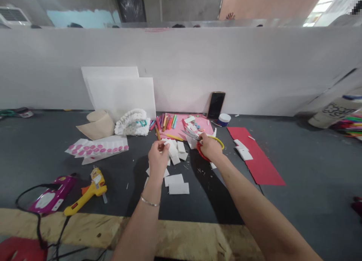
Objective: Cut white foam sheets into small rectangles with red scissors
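My left hand (pixel 158 157) pinches a small white piece (pixel 167 143), paper or thin foam, above a loose pile of similar white pieces (pixel 174 155). In my right hand (pixel 209 146) is a pair of scissors (pixel 219 141) with red and yellow handles, its blades pointing left toward the white piece but apart from it. More white rectangles (pixel 178 188) lie on the black table just in front of my left wrist. Small white scraps (pixel 201 171) are scattered between my forearms.
Markers (pixel 166 122) lie on a pink sheet (pixel 181 129) behind my hands. A phone (pixel 216 104) leans on the wall beside a small jar (pixel 224 120). Red sheet (pixel 256 155) on the right; yellow glue gun (pixel 87 195), its cord and a purple box (pixel 53 195) at front left.
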A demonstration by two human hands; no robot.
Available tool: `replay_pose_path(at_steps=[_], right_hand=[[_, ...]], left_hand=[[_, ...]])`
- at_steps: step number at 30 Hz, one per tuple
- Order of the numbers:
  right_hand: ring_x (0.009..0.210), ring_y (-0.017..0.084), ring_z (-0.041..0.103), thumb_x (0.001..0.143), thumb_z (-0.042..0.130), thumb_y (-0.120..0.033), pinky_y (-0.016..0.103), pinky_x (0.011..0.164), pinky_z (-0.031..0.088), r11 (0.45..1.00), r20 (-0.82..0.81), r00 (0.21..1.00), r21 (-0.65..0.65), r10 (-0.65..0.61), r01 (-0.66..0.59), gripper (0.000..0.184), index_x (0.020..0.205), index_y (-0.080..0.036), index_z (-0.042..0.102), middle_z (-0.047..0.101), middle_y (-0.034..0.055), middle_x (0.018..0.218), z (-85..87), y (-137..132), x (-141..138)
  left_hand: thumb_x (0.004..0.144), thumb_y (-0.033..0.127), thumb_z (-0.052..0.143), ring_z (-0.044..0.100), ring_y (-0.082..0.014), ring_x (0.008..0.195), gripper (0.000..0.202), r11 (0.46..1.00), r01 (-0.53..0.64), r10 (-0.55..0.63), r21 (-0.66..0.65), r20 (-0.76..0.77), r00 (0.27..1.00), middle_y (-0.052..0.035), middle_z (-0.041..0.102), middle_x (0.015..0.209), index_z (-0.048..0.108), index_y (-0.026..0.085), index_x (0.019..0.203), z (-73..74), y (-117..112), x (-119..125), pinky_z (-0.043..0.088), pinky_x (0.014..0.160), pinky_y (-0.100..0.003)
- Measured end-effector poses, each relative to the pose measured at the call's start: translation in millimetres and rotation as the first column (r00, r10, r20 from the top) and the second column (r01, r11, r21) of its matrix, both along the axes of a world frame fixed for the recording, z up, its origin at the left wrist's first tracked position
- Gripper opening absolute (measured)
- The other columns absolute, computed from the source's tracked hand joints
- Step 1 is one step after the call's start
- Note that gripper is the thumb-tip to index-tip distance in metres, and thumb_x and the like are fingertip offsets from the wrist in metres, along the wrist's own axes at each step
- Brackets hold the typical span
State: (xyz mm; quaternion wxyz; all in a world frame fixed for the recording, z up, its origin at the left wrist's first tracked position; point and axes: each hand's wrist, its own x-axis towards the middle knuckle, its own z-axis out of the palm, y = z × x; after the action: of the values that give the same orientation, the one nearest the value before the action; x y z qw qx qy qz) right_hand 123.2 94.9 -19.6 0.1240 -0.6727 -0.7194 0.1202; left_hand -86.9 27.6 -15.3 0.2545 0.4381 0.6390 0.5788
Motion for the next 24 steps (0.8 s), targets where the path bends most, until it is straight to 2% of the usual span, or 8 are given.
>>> replay_pose_path(at_steps=[3,8,12,17,21,24], right_hand=[[0.087,0.025,0.067,0.086,0.060,-0.031,0.028,0.067,0.041,1.000,-0.075,0.997,-0.011,-0.019,0.018,0.035,0.120,-0.021,0.057,0.073,0.0112,0.101,-4.6,3,5],[0.081,0.024,0.066,0.087,0.055,-0.029,0.027,0.063,0.040,0.997,-0.209,0.975,0.024,-0.071,0.078,0.036,0.123,-0.026,0.057,0.073,0.0074,0.094,-6.8,4,16],[0.079,0.024,0.065,0.084,0.055,-0.028,0.028,0.063,0.040,0.991,-0.325,0.942,0.075,-0.084,0.114,0.036,0.120,-0.028,0.061,0.072,0.0066,0.092,-0.9,4,22],[0.077,0.022,0.065,0.078,0.061,-0.027,0.030,0.065,0.044,0.989,-0.493,0.869,0.106,-0.041,0.106,0.035,0.113,-0.024,0.061,0.071,0.0050,0.085,8.9,0,29],[0.069,0.018,0.064,0.077,0.061,-0.030,0.029,0.062,0.048,0.997,-0.619,0.784,0.080,0.038,0.014,0.031,0.107,-0.022,0.058,0.070,0.0026,0.080,14.8,-13,35],[0.068,0.018,0.063,0.071,0.068,-0.032,0.029,0.063,0.050,0.994,-0.701,0.705,0.053,0.108,-0.100,0.032,0.100,-0.022,0.058,0.069,0.0019,0.080,18.6,-29,41]], left_hand=[[0.070,0.036,0.070,0.051,-0.0100,0.049,0.025,1.000,0.006,-0.005,-0.001,0.256,0.967,0.0013,0.063,0.070,0.064,0.018,0.087,2.1,1,3,0.041,0.049,-0.023],[0.058,0.033,0.080,0.058,-0.0100,0.061,0.039,0.991,0.134,-0.127,0.024,0.532,0.837,-0.0034,0.069,0.079,0.070,0.014,0.091,1.7,2,13,0.047,0.056,-0.022],[0.051,0.033,0.086,0.058,-0.0109,0.061,0.040,0.984,0.175,-0.127,-0.023,0.600,0.790,-0.0022,0.067,0.071,0.069,0.014,0.083,0.6,0,21,0.044,0.053,-0.021],[0.053,0.037,0.086,0.058,-0.0093,0.061,0.037,0.961,0.275,-0.203,-0.012,0.640,0.741,0.0002,0.065,0.071,0.068,0.016,0.078,2.7,-7,32,0.043,0.055,-0.021],[0.045,0.037,0.090,0.058,-0.0090,0.063,0.042,0.953,0.302,-0.190,-0.035,0.706,0.682,0.0003,0.065,0.069,0.068,0.015,0.073,6.1,-9,40,0.046,0.065,-0.023],[0.040,0.036,0.091,0.061,-0.0118,0.067,0.046,0.946,0.321,-0.194,-0.034,0.736,0.649,-0.0020,0.067,0.072,0.067,0.013,0.072,7.9,-10,46,0.048,0.071,-0.027]])
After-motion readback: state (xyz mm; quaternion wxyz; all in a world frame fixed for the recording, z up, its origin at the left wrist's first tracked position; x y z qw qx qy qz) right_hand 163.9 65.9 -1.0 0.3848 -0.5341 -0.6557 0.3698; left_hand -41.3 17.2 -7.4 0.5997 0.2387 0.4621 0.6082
